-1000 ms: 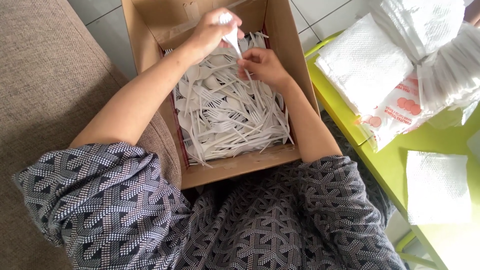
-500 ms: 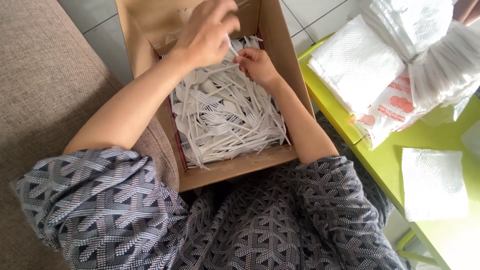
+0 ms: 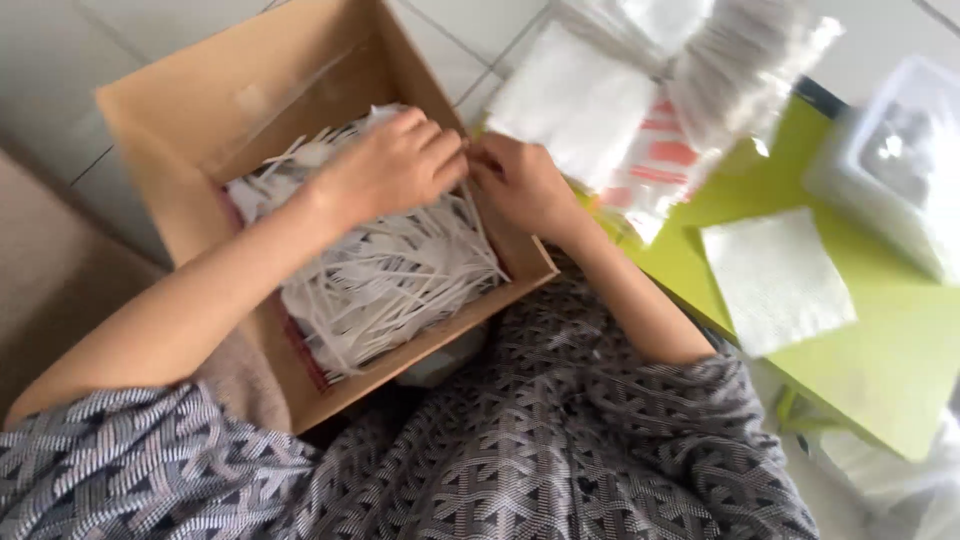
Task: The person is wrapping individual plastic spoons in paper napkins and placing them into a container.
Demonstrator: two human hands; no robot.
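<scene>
Clearly the white plastic cutlery (image 3: 390, 280) lies heaped and tangled in the box (image 3: 190, 110) on the person's lap. Left hand (image 3: 385, 165) and right hand (image 3: 520, 185) meet over the heap's far edge, fingers curled narrow; what they pinch I cannot tell. Each piece looks light, stiff, slick and snappable, best taken by the handle, lifted singly.

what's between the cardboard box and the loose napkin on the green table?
Head view: the right hand and forearm cross that stretch, over the box edge. Beyond them lies bare green table up to the napkin.
</scene>
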